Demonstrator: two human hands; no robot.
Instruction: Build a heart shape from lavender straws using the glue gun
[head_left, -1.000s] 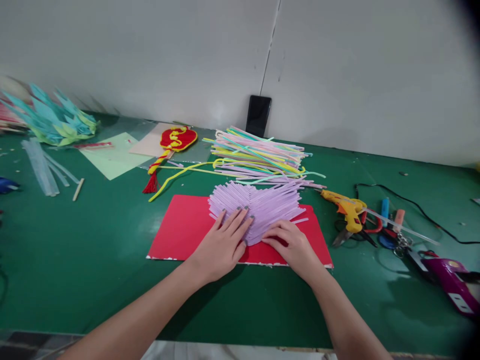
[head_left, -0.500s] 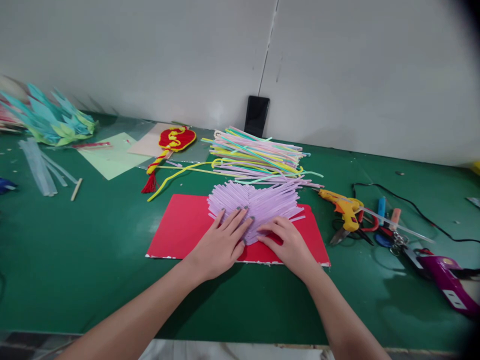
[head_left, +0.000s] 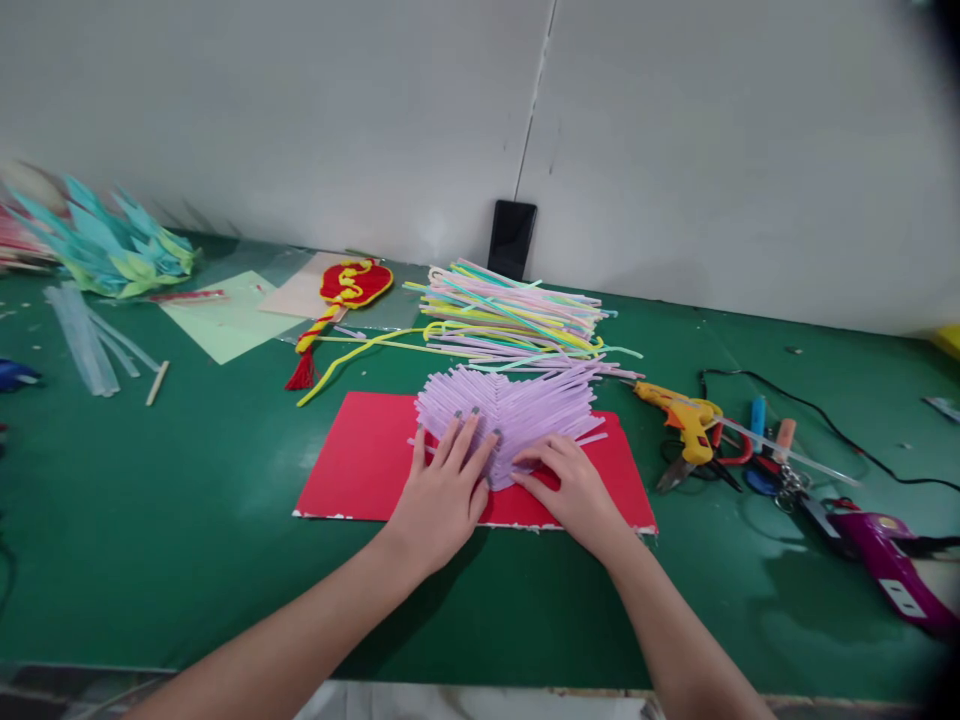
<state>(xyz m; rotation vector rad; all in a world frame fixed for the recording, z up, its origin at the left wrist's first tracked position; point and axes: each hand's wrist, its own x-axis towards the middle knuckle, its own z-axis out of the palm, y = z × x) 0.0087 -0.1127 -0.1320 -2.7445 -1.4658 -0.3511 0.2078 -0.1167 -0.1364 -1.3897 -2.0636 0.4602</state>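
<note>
Lilac pipe cleaners (head_left: 517, 405) lie in slanting rows that meet along a middle seam, forming a heart-like shape. They rest on a red board (head_left: 349, 455) with a frayed white front edge. My left hand (head_left: 442, 490) lies open across the left rows, its fingers spread. Bent over the lower right part is my right hand (head_left: 566, 490); its thumb and fingertips close at the lilac edge near the bottom point, apparently pinching a pipe cleaner. What lies under both hands is hidden.
Behind the board lies a pile of multicoloured pipe cleaners (head_left: 517, 310), with a phone (head_left: 512, 240) leaning on the wall. A yellow glue gun (head_left: 686, 420), pliers and a purple tool (head_left: 892, 560) are at right. A red-yellow fan ornament (head_left: 356, 283) and glue sticks (head_left: 82, 340) are at left.
My left hand has shifted slightly left and its fingers have spread wider; one lilac end now sticks out on the left. The right hand stays nearly in place.
</note>
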